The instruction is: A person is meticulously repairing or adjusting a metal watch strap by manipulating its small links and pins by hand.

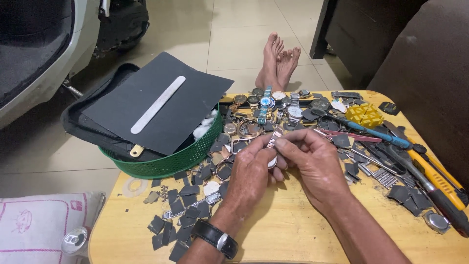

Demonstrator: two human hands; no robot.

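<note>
My left hand and right hand meet over the wooden counter, fingers pinched on a small watch — dark scraps, watches and tools scattered around, a green basket at the left edge — tiled floor beyond.

Silver wristwatch, rose-gold metal band upward, pinched between both hands above table.

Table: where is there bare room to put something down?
The wooden table is bare along the near edge, between the forearms and right of them up to the black-handled tool. A small patch lies by the clear tape ring. Around both hands and toward the green basket and watches, it is crowded.
</note>
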